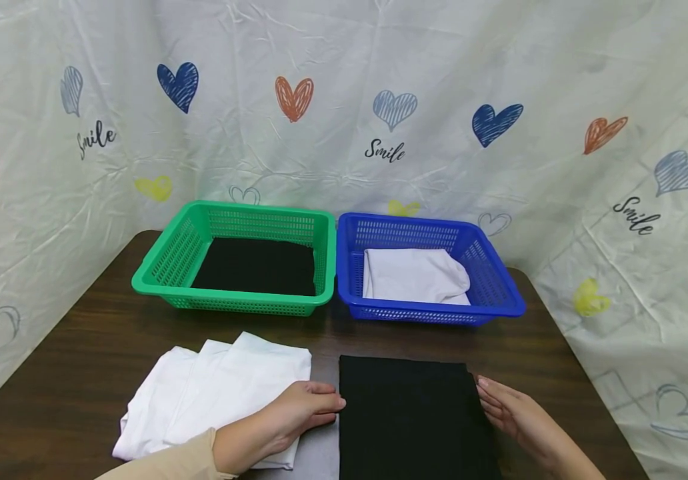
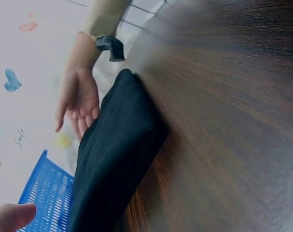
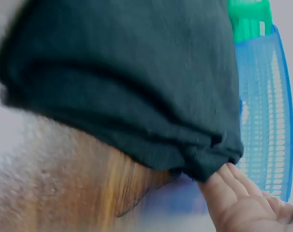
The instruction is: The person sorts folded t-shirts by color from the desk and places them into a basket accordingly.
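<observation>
A folded black cloth (image 1: 410, 420) lies in front of me, its layered edge and corner showing in the right wrist view. At its left edge is my left hand (image 1: 305, 410), fingers extended, fingertips right at the fabric. In the left wrist view only that hand's thumb (image 2: 13, 216) shows, apart from the cloth. My right hand (image 1: 515, 417) is at the opposite edge with fingers nearly straight. The right wrist view shows its fingertips touching the cloth's lower corner, their ends hidden by the fabric.
A stack of folded white cloths (image 1: 224, 393) lies to the left, partly behind my left forearm. Behind stand a green basket (image 1: 236, 303) with black cloth (image 1: 257, 265) inside and a blue basket (image 1: 434, 313) with white cloth (image 1: 413, 273). A printed curtain (image 1: 344, 160) hangs behind the dark wooden table (image 1: 50, 400).
</observation>
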A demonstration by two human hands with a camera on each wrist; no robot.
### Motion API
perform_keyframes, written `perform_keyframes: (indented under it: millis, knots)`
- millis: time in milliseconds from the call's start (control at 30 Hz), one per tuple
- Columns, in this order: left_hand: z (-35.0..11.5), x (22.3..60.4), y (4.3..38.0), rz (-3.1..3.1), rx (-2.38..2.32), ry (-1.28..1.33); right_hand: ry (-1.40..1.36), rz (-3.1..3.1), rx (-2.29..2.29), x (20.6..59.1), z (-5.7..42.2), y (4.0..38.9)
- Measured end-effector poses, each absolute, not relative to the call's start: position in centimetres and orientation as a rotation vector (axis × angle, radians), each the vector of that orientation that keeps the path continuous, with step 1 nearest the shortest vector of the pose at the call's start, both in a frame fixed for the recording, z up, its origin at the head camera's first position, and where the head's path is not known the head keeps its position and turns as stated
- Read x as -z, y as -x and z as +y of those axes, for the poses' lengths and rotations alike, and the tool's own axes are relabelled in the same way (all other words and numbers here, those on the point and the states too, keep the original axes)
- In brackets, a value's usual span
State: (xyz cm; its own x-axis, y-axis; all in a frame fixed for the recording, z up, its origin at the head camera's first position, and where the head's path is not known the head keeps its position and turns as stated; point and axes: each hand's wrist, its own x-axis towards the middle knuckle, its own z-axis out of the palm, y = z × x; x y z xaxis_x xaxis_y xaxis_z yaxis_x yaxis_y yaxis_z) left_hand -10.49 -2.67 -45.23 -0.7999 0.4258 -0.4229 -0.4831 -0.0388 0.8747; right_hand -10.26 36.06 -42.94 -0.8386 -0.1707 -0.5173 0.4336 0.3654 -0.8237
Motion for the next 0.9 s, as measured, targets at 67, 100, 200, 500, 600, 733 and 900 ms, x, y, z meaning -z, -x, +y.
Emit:
perform_keyframes:
  millis: [67, 100, 200, 500, 600, 733, 900]
  knots:
    - [-2.6, 45.2, 10.7, 1.628, -1.885, 0.068, -0.193, 2.063, 1.514, 43.2, 36.7, 10.5]
    - [-2.6, 45.2, 10.7, 1.631, -1.880, 0.071, -0.177, 2.042, 1.518, 43.3, 37.0, 10.6]
    - [-2.4, 45.2, 10.9, 1.635, -1.872, 0.074, -0.154, 1.994, 1.512, 43.4, 37.4, 11.1]
    - [-2.1, 45.1, 11.5, 1.671, -1.833, 0.084, -0.204, 2.034, 1.346, 43.2, 37.6, 12.6]
    - [-2.0, 45.1, 11.7, 1.676, -1.800, 0.066, -0.198, 2.021, 1.333, 43.2, 37.6, 12.9]
    - [-2.0, 45.0, 11.9, 1.685, -1.760, 0.014, -0.148, 2.011, 1.324, 43.1, 37.6, 13.0]
    - [-1.9, 45.1, 11.9, 1.706, -1.759, 0.011, -0.017, 2.008, 1.289, 42.8, 37.4, 13.1]
